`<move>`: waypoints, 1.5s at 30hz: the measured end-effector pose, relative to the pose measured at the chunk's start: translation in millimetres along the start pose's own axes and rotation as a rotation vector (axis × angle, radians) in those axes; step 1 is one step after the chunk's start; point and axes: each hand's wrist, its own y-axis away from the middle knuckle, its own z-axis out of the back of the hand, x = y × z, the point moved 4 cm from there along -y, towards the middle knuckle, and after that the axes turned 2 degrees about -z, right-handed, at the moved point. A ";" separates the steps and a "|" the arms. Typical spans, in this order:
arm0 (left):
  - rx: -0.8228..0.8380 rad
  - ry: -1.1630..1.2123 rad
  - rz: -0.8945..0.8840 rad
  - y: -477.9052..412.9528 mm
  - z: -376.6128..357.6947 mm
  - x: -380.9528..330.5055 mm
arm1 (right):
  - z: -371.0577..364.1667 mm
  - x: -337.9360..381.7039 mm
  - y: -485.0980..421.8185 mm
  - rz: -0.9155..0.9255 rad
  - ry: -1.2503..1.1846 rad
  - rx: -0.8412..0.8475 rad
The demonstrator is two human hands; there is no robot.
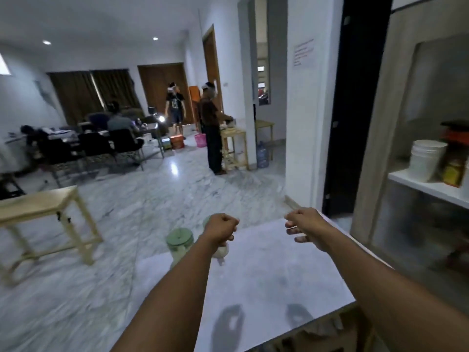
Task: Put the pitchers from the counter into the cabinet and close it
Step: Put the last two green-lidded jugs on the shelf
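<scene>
Two clear pitchers with pale green lids stand at the left edge of the white counter (266, 275). The left pitcher (179, 241) is free. My left hand (221, 228) is a closed fist over the upper part of the second pitcher (220, 251); its handle is hidden under my fingers. My right hand (305, 228) hovers over the counter's far right corner with its fingers loosely apart and nothing in it. The tall cabinet (375, 153) stands at the right, and its white shelf (416, 185) is visible.
On the cabinet shelf stand a white bucket (426, 160) and a yellow packet (454, 171). A light wooden table (40, 201) is at the left on the marble floor. Further back are people, chairs, another wooden stand (234, 148) and a water jug (262, 154).
</scene>
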 end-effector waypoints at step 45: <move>0.046 0.404 0.271 -73.3 42.4 85.4 | -96.3 -32.1 -88.9 -0.227 -0.298 -0.102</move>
